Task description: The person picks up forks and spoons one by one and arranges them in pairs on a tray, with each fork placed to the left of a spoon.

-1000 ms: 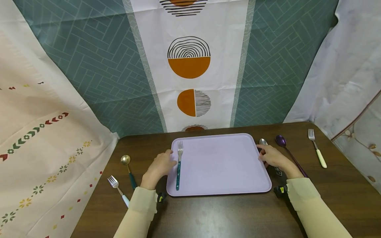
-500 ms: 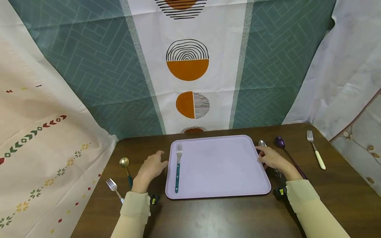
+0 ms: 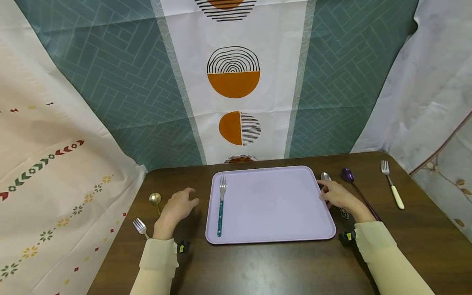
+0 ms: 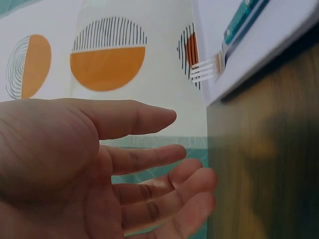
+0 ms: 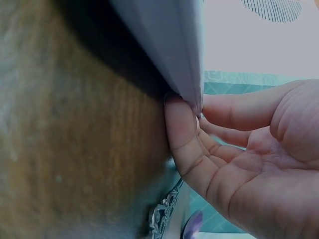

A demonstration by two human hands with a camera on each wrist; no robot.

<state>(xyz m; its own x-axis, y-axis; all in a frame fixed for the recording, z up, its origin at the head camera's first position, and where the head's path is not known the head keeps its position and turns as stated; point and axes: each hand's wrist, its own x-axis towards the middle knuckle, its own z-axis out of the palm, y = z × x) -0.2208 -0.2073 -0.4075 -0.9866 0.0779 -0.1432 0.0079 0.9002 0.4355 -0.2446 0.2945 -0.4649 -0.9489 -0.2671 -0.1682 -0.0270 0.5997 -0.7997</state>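
A pale lilac tray (image 3: 273,205) lies in the middle of the table in the head view. On its left side rests a fork (image 3: 221,209) with a teal handle. My right hand (image 3: 337,194) holds the tray's right edge; in the right wrist view the thumb (image 5: 239,110) and curled fingers (image 5: 182,122) lie on either side of the rim. Apart from the tray, on its left, my left hand (image 3: 176,209) hovers with its fingers loosely extended and nothing in them. It is nearest to a gold spoon (image 3: 155,198), whose handle it partly hides.
A fork (image 3: 140,226) lies at the left, its handle behind the left sleeve. Right of the tray are a silver spoon (image 3: 326,176) partly under my right hand, a purple spoon (image 3: 348,175) and a cream-handled fork (image 3: 394,192). Patterned cloths (image 3: 236,123) hang behind the wooden table (image 3: 265,266).
My left hand has let go of the tray's left edge and moved left, away from it. The right hand stays at the right edge, and the tray looks still.
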